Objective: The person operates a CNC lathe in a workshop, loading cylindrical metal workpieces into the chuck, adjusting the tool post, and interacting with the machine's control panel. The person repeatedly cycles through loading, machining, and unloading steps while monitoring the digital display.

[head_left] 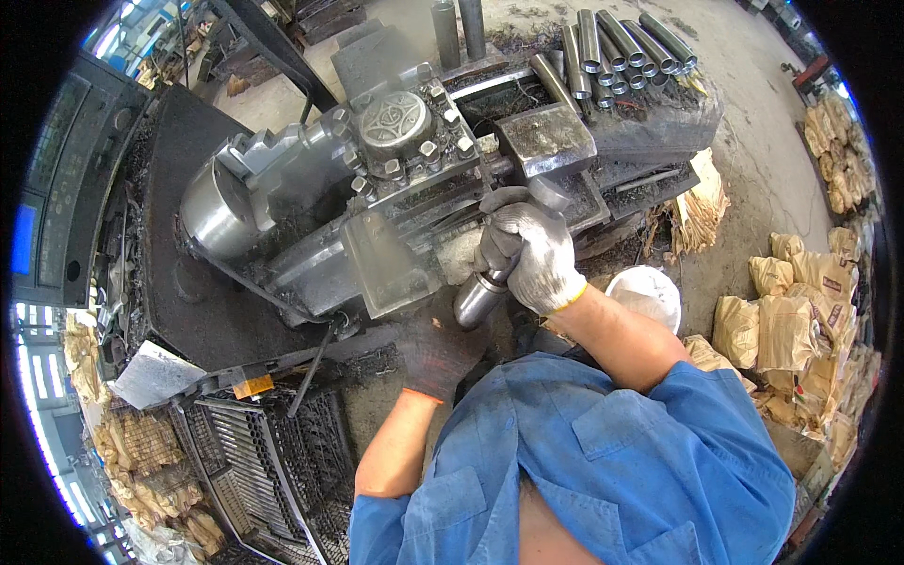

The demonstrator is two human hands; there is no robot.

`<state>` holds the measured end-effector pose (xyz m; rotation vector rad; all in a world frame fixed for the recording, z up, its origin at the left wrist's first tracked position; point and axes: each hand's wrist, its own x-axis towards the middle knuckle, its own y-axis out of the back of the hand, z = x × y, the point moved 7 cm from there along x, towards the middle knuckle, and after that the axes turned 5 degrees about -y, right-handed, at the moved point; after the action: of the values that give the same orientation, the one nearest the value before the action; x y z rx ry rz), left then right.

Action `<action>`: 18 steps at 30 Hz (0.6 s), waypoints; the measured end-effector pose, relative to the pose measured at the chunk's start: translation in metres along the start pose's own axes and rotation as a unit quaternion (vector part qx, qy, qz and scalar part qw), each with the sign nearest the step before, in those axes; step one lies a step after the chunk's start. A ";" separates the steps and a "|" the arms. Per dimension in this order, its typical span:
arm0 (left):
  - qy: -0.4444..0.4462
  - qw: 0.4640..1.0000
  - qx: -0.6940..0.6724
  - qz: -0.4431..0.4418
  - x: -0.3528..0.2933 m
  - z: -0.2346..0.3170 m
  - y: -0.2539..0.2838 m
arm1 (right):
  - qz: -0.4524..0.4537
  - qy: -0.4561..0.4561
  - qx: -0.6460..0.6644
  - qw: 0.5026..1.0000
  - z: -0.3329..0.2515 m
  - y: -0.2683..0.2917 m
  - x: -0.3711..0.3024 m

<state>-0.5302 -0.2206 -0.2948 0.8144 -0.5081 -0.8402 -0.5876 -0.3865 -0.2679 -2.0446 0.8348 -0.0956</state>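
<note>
My right hand (541,254), in a pale work glove with a dirty back, is closed at the front of the lathe. Out of its fingers, pointing down and left, comes a shiny metal cylinder (480,299) with a darker upper part. My left hand (441,348), in a dark, grimy glove with an orange cuff, is just below the cylinder's lower end. Motion blur hides its fingers, and I cannot tell whether it touches the cylinder. Beyond both hands are the lathe's bolted tool post (395,122) and a flat metal guard plate (386,264).
The lathe chuck (221,207) is at the left. Several metal tubes (621,56) lie piled at the far right of the machine. A white bucket (645,292) stands by my right forearm, paper sacks (791,320) farther right. A rack of metal rods (259,461) is at lower left.
</note>
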 end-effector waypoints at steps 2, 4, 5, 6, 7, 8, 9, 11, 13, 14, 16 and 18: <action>0.001 1.000 0.006 -0.004 0.001 0.002 0.001 | -0.022 0.000 0.031 0.999 -0.001 -0.002 -0.001; 0.001 1.000 0.003 -0.007 0.000 0.007 0.004 | -0.043 -0.007 0.042 0.998 -0.002 -0.006 -0.003; -0.001 1.000 -0.003 -0.011 0.001 0.010 0.007 | -0.043 -0.004 0.020 0.999 -0.004 -0.009 -0.004; -0.004 1.000 -0.010 -0.016 0.003 0.012 0.009 | -0.042 0.000 -0.002 0.999 -0.006 -0.012 -0.005; -0.001 0.999 -0.028 -0.026 0.004 0.014 0.010 | -0.041 0.005 -0.023 0.999 -0.009 -0.015 -0.006; 0.001 0.998 -0.046 -0.036 0.005 0.015 0.011 | -0.056 -0.001 0.020 0.998 -0.010 -0.018 -0.010; 0.001 0.997 -0.062 -0.047 0.006 0.016 0.011 | -0.047 -0.004 0.022 0.999 -0.012 -0.019 -0.013; -0.004 0.988 -0.131 -0.087 0.005 0.011 0.010 | -0.030 -0.009 0.025 0.999 -0.013 -0.022 -0.016; -0.001 0.980 -0.167 -0.107 0.011 0.009 0.005 | -0.061 -0.022 -0.011 0.998 -0.018 -0.024 -0.015; 0.011 0.980 -0.168 -0.106 0.010 0.008 0.003 | -0.065 -0.007 -0.065 0.996 -0.021 -0.030 -0.016; 0.008 0.981 -0.186 -0.057 0.013 0.016 0.005 | -0.071 0.004 -0.146 0.987 -0.029 -0.033 -0.018; -0.032 0.988 -0.141 -0.045 0.006 0.017 0.009 | -0.082 0.025 -0.116 0.990 -0.031 -0.030 -0.024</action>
<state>-0.5340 -0.2294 -0.2774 0.5537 -0.4004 -0.9984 -0.6019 -0.3832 -0.2204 -2.3370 0.7341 -0.1469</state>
